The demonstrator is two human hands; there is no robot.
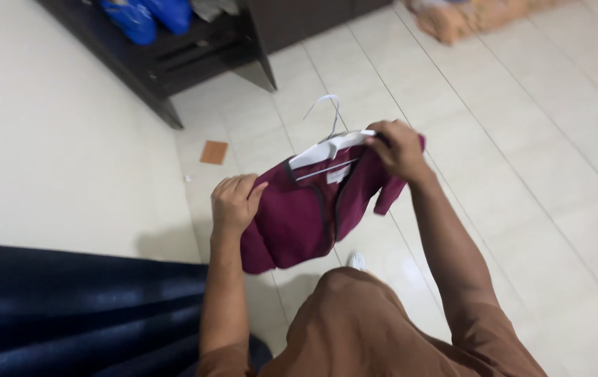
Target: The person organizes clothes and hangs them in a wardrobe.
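A small maroon garment (306,213) with dark trim hangs on a white hanger (327,148) whose metal hook points up and away. My left hand (234,201) grips the garment's left shoulder edge. My right hand (398,148) holds the right end of the hanger together with the garment's right shoulder. A short sleeve dangles below my right hand. The whole piece is held in the air above the tiled floor (522,139).
A dark shelf unit (173,63) with blue bags (138,17) stands at the top left by a pale wall. An orange-brown cloth heap (466,17) lies at the top right. A small brown square (213,151) lies on the floor. Dark blue fabric (68,307) fills the lower left.
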